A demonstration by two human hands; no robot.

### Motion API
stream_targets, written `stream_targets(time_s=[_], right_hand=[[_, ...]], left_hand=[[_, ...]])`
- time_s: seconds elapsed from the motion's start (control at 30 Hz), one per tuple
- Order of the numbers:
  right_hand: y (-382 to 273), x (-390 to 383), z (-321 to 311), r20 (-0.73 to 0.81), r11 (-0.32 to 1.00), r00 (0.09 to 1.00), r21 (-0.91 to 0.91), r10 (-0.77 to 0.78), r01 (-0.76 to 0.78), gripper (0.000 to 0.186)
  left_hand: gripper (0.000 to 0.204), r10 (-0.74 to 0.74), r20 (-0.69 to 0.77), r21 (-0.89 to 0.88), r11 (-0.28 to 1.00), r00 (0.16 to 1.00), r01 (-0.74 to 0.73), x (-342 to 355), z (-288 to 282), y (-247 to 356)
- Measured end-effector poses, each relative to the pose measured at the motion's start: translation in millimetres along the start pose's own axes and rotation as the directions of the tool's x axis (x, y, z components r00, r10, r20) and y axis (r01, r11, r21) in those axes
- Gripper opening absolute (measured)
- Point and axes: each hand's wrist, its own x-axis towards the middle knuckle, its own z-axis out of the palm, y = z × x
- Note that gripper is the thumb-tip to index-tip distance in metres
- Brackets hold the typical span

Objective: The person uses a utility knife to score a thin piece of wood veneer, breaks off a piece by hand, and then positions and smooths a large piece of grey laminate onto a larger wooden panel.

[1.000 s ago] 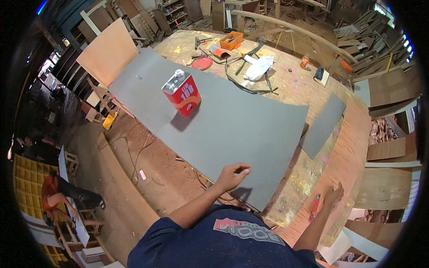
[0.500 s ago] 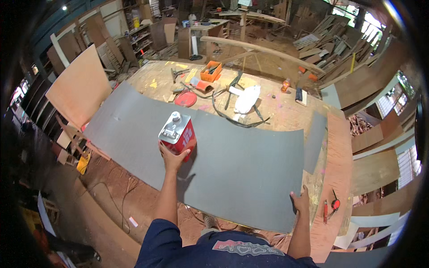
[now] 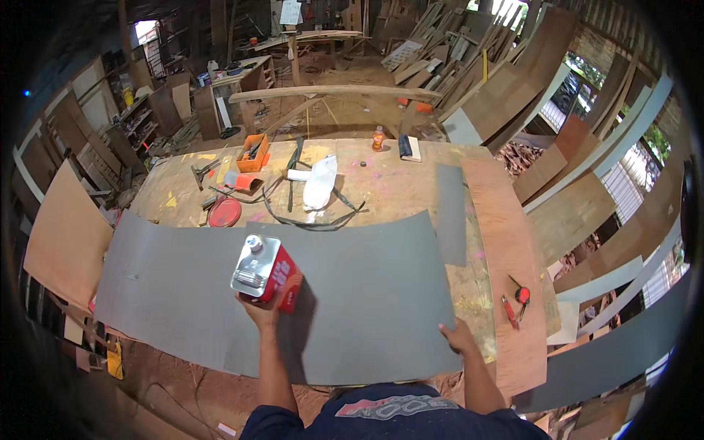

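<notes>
In my left hand (image 3: 262,314) is a red rectangular metal can (image 3: 287,284) with a bare metal top and a round cap. My fingers wrap around its lower near side. The can is over the grey sheet (image 3: 367,293), its shadow falling to the right; I cannot tell whether its base touches. My right hand (image 3: 460,339) grips the right edge of this sheet near its front corner, thumb on top, the other fingers partly hidden. The sheet lies across the front of the wooden worktable (image 3: 396,183).
Behind the sheet lie a red round lid (image 3: 224,213), an orange box (image 3: 253,152), a white object (image 3: 320,183) among dark straps, and a small bottle (image 3: 378,138). A red cutter (image 3: 510,312) and tape measure (image 3: 522,295) rest on a reddish board (image 3: 506,242) at right. Curved panels stand beyond.
My view has turned to the right and up, shifting the table leftward in the picture. The can has moved rightward over the sheet, still in my left hand. My right hand stays at the sheet's edge.
</notes>
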Motion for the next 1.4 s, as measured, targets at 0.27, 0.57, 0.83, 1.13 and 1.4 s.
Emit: stream_targets(time_s=[0.27,0.57,0.83,1.13,1.4], right_hand=[[64.0,8.6,19.2,0.007,0.999,1.0,-0.022,0.027,-0.027,0.056],[19.3,8.8,1.0,0.167,0.97,0.961,-0.143,0.219,-0.196,0.066],[4.3,7.6,-12.2,0.315,0.957,0.907,-0.022,0.28,-0.288,0.061],[-15.8,-26.9,-0.7,0.067,0.949,0.998,0.316,-0.006,-0.016,0.049],[-126.0,-50.1,-70.7,-0.014,0.955,0.966,-0.159,-0.257,0.252,0.034]], left_hand=[[0.098,-0.02,0.267,-0.231,0.969,0.964,0.084,2.3,234.6,39.2],[0.105,0.031,0.355,0.14,0.986,0.934,-0.086,41.5,459.2,-9.1],[0.125,0.089,0.443,-0.07,0.995,0.892,-0.065,51.2,466.7,-47.5],[0.079,-0.107,0.641,0.468,0.839,0.76,-0.276,-8.2,194.8,-22.1],[0.073,-0.192,-0.218,0.847,0.45,0.957,0.283,-154.7,-171.7,45.8]])
